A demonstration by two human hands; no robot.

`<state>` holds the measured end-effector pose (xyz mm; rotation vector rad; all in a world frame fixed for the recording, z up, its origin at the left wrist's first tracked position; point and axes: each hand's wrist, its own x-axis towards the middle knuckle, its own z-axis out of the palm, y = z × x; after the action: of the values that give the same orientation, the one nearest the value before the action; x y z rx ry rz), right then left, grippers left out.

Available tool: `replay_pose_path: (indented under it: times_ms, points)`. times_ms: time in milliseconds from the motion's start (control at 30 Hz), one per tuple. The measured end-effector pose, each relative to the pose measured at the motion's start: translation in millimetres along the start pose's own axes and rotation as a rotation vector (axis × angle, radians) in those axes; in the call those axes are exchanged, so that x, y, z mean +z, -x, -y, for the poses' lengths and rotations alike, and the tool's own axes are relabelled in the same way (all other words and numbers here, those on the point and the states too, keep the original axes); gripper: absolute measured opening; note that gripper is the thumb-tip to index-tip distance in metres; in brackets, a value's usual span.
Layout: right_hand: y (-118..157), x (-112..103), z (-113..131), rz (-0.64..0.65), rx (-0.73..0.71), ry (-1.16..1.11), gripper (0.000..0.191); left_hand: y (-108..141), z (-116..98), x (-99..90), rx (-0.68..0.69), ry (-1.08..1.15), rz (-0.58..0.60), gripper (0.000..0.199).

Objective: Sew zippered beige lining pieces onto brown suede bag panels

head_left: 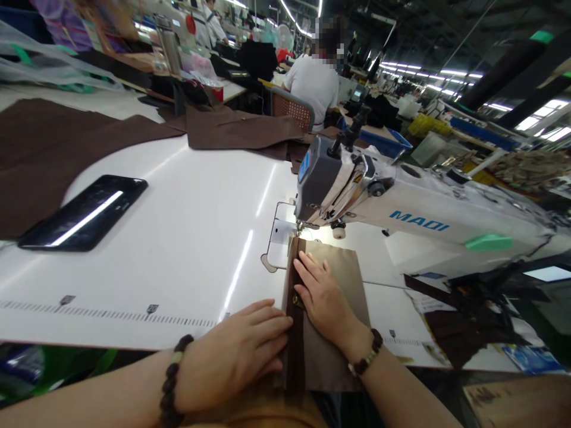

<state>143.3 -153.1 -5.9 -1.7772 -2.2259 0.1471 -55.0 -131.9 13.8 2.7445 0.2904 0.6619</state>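
A tan fabric panel (345, 267) lies under the sewing machine's needle area, with a dark brown zipper strip (295, 345) along its left side. A small brass-coloured zipper pull (297, 301) shows on the strip. My right hand (323, 297) rests flat on the panel, fingers stretched toward the presser foot (301, 227). From the left, my left hand (238, 351) grips the strip's edge, its fingers close together and its thumb partly hidden. The panel's near end reaches past the table's front edge.
The grey-white sewing machine (414, 214) stands to the right. A black phone-like device (87, 214) and brown cloth (89, 134) lie on the white table (191, 238). Dark brown scraps (455, 336) are at the right. A person in white (312, 86) sits ahead.
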Motion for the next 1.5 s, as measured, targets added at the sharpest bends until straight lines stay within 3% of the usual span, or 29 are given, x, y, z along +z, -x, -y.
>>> replay_pose_path:
  times_ms: [167,300,400,933,1400,1500]
  points:
    - [-1.1,-0.6,-0.1,0.05,0.024,0.035,0.044,-37.7,43.3,-23.0,0.023,-0.121,0.045,0.021]
    - [0.1,-0.8,0.8,0.07,0.027,0.041,0.046,-60.4,79.6,-10.6,0.021,-0.193,0.114,0.022]
    - [0.8,-1.4,1.9,0.089,0.035,0.046,0.047,-63.4,91.5,1.7,0.009,-0.205,0.155,0.025]
    - [-6.5,-4.5,-5.3,0.137,0.061,0.09,0.048,-60.2,97.6,13.2,-0.035,-0.223,0.151,0.034]
    - [-13.9,-5.8,-16.0,0.126,0.042,0.063,0.048,-65.1,101.2,12.6,-0.058,-0.25,0.145,0.039]
    - [-13.9,-8.1,-14.9,0.12,0.047,0.04,0.047,-64.1,93.7,5.8,-0.047,-0.286,0.181,0.038]
